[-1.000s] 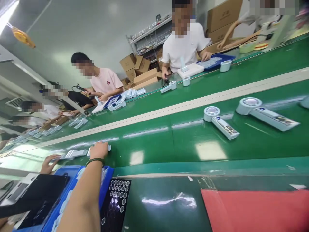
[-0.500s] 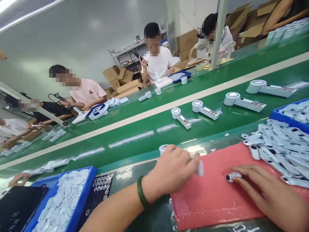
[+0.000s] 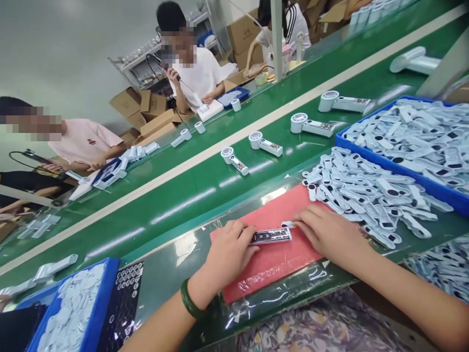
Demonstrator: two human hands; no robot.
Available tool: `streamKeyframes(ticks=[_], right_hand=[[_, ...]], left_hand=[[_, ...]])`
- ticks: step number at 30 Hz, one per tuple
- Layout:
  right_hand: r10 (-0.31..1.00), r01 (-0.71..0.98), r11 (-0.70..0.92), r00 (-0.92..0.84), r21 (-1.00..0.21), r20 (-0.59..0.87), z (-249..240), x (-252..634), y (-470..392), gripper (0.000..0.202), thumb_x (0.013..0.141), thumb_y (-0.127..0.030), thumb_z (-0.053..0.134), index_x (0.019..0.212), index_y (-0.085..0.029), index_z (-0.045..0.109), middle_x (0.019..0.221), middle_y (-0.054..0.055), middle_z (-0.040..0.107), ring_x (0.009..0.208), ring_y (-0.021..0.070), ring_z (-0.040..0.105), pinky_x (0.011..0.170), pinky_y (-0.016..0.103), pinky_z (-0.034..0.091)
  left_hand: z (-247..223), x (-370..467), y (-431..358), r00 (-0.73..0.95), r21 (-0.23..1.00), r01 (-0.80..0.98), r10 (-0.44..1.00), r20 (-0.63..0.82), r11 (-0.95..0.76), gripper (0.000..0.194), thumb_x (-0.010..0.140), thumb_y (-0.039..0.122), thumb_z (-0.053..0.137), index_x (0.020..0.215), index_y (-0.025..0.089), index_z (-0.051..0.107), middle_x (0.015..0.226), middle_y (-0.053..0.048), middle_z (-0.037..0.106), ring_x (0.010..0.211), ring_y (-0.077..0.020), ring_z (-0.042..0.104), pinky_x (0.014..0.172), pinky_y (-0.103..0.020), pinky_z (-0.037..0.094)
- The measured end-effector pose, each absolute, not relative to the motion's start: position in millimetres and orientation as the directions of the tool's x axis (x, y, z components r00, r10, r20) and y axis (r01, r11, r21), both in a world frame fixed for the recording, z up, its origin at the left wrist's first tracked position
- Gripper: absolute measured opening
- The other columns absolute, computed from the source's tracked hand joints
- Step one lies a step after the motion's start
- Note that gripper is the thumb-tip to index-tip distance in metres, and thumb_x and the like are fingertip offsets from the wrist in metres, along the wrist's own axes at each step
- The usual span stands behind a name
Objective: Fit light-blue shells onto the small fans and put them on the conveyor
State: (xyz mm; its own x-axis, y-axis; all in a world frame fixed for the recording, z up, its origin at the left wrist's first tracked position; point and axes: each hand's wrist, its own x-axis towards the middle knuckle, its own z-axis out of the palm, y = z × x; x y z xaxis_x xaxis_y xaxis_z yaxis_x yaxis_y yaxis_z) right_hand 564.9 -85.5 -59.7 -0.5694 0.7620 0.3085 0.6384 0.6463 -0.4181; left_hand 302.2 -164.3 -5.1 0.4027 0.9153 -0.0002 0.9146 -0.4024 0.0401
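My left hand (image 3: 230, 252) is closed round one end of a pale handheld fan (image 3: 273, 235), lying over the red mat (image 3: 256, 274). Its handle faces up with the dark inside showing, while its round head is hidden under my fingers. Between the thumb and fingers of my right hand (image 3: 324, 227) is a small pale plastic cover (image 3: 287, 224), partly hidden and beside the far end of the handle. A heap of similar covers (image 3: 370, 188), some with dark oval patches, lies just beyond my right hand.
A blue tray (image 3: 406, 173) of covers stands at the right, another blue tray (image 3: 98, 303) at the left near a dark sheet of round stickers (image 3: 124, 293). Several open-handled fans (image 3: 266, 144) sit on the green conveyor belt (image 3: 176, 195). Co-workers sit across it.
My left hand has brought the fan down onto the mat, handle open side up. My right hand has moved the cover beside the handle's end. The camera view has swung right.
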Motion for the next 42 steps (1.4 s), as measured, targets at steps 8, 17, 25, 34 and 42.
streamKeyframes(ticks=[8,17,25,34,42], right_hand=[[0.878,0.446,0.397,-0.44,-0.802,0.189,-26.5,544.5,-88.5,0.018,0.099,-0.028,0.05,0.094,-0.024,0.066,0.093,0.0,0.071,0.08,0.0165,0.065,0.068,0.029,0.049],[0.77,0.54,0.576,-0.611,-0.614,0.186,-21.8,501.8,-107.0,0.017,0.098,-0.018,0.047,0.09,-0.02,0.062,0.084,0.0,0.064,0.069,0.0183,0.059,0.059,0.032,0.038],[0.749,0.409,0.577,-0.61,-0.707,0.259,-39.9,512.4,-112.0,0.018,0.103,-0.026,0.049,0.099,-0.023,0.066,0.102,0.006,0.062,0.096,0.0223,0.059,0.082,0.039,0.045],[0.677,0.343,0.452,-0.733,-0.823,0.066,-46.3,525.6,-116.0,0.039,0.098,-0.03,0.057,0.137,-0.028,0.051,0.13,0.006,0.058,0.122,0.0264,0.051,0.103,0.049,0.043],[0.615,0.329,0.571,-0.779,-0.752,0.126,-47.7,522.3,-124.5,0.029,0.099,-0.02,0.052,0.127,-0.024,0.056,0.111,0.006,0.06,0.104,0.0255,0.053,0.091,0.047,0.045]], left_hand=[[-9.7,299.6,-157.5,0.422,0.261,0.861,0.899,0.114,-0.437,0.037,0.092,0.036,0.062,0.123,0.018,0.052,0.114,-0.011,0.063,0.101,-0.0263,0.055,0.087,-0.044,0.05],[-15.1,302.0,-162.5,0.317,0.497,0.768,0.914,0.255,-0.404,0.014,0.093,0.027,0.061,0.106,0.02,0.062,0.103,-0.007,0.063,0.1,-0.0212,0.055,0.088,-0.04,0.046],[-9.5,306.1,-159.7,0.255,0.58,0.755,0.952,0.168,-0.305,0.011,0.092,0.019,0.062,0.101,0.021,0.067,0.097,-0.005,0.063,0.092,-0.0193,0.056,0.081,-0.037,0.047],[-10.3,311.0,-185.4,0.343,0.477,0.782,0.916,0.207,-0.401,0.015,0.09,0.024,0.066,0.103,0.021,0.061,0.112,-0.007,0.068,0.12,-0.0246,0.059,0.107,-0.047,0.046],[-12.0,330.9,-207.3,0.274,0.329,0.891,0.948,0.162,-0.314,0.023,0.09,0.015,0.057,0.113,0.021,0.059,0.122,-0.008,0.069,0.125,-0.0307,0.057,0.109,-0.062,0.042]])
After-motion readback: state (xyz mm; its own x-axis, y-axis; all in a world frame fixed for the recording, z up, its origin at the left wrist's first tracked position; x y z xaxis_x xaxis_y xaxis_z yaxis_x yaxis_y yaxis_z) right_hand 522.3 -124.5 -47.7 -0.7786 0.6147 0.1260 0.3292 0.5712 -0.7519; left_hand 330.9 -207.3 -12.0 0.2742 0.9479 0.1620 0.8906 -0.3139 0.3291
